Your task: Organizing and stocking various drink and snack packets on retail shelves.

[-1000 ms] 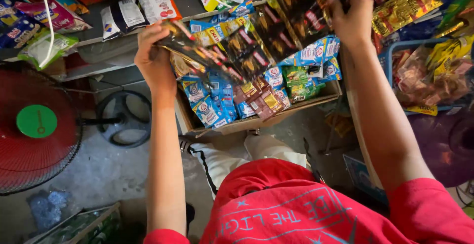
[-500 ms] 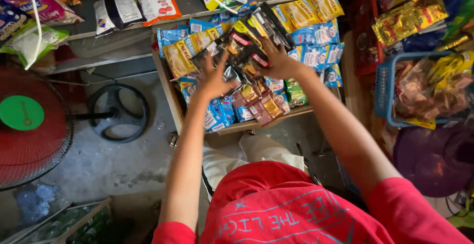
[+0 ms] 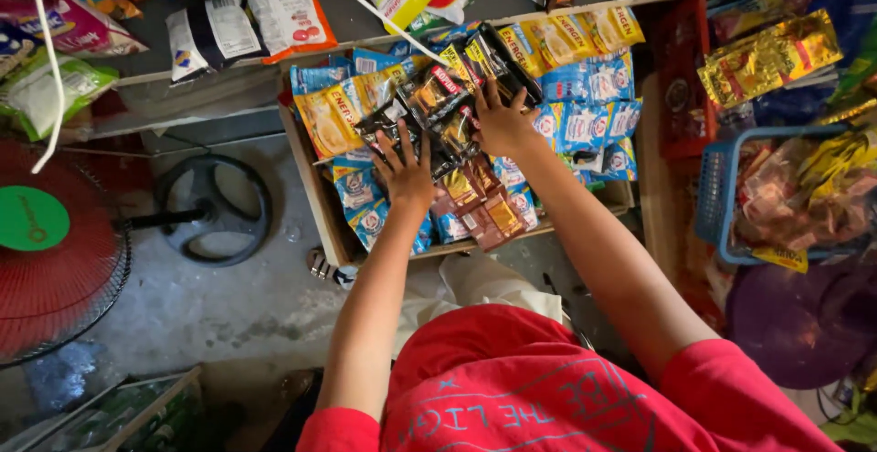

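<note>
A strip of dark sachets (image 3: 440,97) lies across a wooden box (image 3: 315,201) packed with yellow, blue and brown sachet packs. My left hand (image 3: 405,167) rests with spread fingers on the strip's lower left part. My right hand (image 3: 501,121) presses on the strip's right part, fingers splayed over the dark packets. Both arms reach forward over my red shirt. Whether either hand grips the strip or only lies flat on it cannot be made out.
A red standing fan (image 3: 50,251) with a round black base (image 3: 215,210) stands on the concrete floor at left. A shelf (image 3: 146,77) with snack bags runs along the top. A blue basket (image 3: 722,205) of packets sits at right, and a purple round object (image 3: 804,324) lies below it.
Both hands came down from above, bringing the dark sachet strip onto the packs in the box. My hands moved close together and now lie spread over it.
</note>
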